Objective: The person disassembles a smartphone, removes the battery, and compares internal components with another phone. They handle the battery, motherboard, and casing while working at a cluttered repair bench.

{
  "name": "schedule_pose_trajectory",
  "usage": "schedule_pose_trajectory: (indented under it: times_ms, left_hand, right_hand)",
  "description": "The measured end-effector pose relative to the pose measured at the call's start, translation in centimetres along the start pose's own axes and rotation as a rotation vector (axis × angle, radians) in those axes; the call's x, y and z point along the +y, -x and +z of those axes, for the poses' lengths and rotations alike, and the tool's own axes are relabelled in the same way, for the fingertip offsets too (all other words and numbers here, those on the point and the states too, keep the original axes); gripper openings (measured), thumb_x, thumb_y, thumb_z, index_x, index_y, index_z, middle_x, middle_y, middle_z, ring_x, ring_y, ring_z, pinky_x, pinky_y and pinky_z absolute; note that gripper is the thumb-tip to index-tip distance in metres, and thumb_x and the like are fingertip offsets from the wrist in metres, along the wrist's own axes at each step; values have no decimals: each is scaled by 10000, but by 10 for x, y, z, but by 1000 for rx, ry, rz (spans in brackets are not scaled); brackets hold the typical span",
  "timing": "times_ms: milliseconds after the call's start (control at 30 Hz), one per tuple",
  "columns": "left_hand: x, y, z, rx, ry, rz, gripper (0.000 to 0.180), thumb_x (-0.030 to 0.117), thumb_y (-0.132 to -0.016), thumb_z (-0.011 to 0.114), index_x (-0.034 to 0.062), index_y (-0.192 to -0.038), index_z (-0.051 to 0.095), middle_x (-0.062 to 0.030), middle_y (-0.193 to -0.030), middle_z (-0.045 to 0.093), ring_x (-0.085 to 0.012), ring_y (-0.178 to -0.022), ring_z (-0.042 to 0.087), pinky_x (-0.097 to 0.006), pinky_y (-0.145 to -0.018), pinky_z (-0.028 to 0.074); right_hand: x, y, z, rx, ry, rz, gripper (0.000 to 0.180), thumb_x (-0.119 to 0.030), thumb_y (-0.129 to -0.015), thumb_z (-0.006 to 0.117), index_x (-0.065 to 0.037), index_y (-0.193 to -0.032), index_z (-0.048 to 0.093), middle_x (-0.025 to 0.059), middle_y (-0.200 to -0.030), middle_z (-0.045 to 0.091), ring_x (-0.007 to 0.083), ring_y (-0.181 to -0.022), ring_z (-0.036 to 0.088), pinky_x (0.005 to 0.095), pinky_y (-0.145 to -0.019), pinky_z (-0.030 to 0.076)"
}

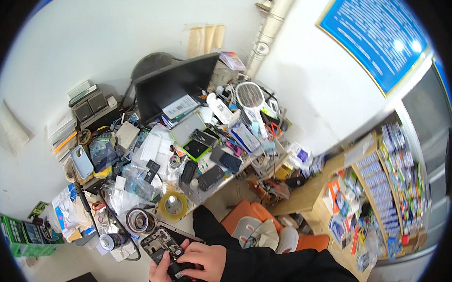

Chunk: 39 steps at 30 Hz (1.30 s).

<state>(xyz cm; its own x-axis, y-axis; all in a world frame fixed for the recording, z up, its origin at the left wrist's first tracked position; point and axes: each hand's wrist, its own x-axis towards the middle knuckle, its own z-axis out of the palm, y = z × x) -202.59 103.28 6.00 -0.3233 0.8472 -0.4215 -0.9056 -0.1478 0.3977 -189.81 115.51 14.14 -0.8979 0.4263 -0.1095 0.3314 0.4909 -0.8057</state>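
An opened smartphone (157,241), back cover off and circuit parts showing, sits low in the view at the near edge of the cluttered bench. My left hand (160,275) comes up from the bottom edge and grips the phone's near end from below. My right hand (208,261), in a black sleeve, lies across the same end with fingers curled over a dark part (181,273) of it. What that dark part is cannot be made out. A dark flat panel (184,234) lies just behind the phone.
The workbench (211,191) is heaped with phones, cases, bags and cables, with a yellow tape roll (172,205) and a metal cup (140,220) close to my hands. Farther back stand a dark monitor (175,86) and a racket-shaped swatter (250,96). An orange seat (250,215) and an accessory rack (395,183) are to the right.
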Motion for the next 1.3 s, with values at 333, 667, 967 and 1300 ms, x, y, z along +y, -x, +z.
schedule_pose_trajectory:
  times_ms: [333,667,967,1300]
  left_hand:
    - [-56,-161,87,150,287,158,562,236,-1025,549,16,-1515,381,-307,-1400,587,-408,-1254,628,-547,-1039,542]
    - [-86,-196,164,322,385,149,620,172,-1003,561,-66,-1535,346,-332,-1488,514,-401,-1334,577,-509,-1123,483]
    - [-188,-276,115,114,126,6,583,157,-1022,558,-73,-1532,394,-264,-1541,494,-362,-1413,512,-447,-1194,400]
    - [-339,-305,65,-182,494,221,992,775,-992,375,27,-1633,260,-309,-1623,343,-446,-1470,412,-539,-1216,351]
  right_hand:
    - [119,-130,-151,-249,-50,-130,222,-161,-885,806,-119,-1097,758,15,-1034,704,235,-842,723,325,-668,558]
    - [179,-163,-221,-488,-200,-119,212,-95,-822,861,-108,-1023,793,25,-1011,735,218,-858,740,324,-701,599]
    - [318,-141,-230,-285,-177,-344,209,-99,-784,869,-102,-975,784,61,-1003,717,259,-844,726,374,-708,588]
    - [414,-57,-221,-176,-236,-292,212,-10,-780,861,-56,-969,776,99,-989,734,286,-830,724,359,-720,587]
